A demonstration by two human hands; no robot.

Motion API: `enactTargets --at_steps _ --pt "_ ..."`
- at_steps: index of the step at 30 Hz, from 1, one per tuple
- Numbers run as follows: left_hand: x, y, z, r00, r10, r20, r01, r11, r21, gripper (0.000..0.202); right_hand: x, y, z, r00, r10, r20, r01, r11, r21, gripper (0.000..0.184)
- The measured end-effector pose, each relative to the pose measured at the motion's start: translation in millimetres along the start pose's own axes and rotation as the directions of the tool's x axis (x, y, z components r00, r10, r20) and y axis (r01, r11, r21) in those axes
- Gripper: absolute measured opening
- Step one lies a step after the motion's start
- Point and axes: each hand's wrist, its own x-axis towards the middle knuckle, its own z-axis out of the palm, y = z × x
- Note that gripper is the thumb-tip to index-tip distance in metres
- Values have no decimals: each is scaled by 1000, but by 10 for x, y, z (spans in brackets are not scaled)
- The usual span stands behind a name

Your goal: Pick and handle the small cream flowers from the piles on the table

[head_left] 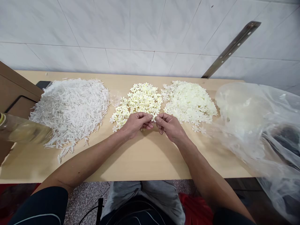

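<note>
My left hand [137, 124] and my right hand [170, 125] meet fingertip to fingertip over the near edge of a pile of small cream-yellow artificial flowers [144, 97]. Between the pinched fingers shows one small flower [154, 117], gripped from both sides. Its underside and anything thin behind it are hidden by the fingers. Just right of the hands spreads a heap of paler artificial flowers [191, 101]. On the left lies a large heap of thin white stem-like pieces [73, 109].
A clear plastic bag [246, 106] covers the table's right end. At left, a bottle of yellowish liquid [25, 128] stands beside a brown box [14, 84]. A metal bracket [231, 50] leans against the tiled wall. The wooden table [150, 159] ends close to my lap.
</note>
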Motion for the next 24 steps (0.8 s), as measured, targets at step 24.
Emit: enactTargets --at_steps 24 --pt "-13 -64 36 997 -68 43 71 994 -81 31 -73 -38 19 952 -306 -2 275 858 -434 37"
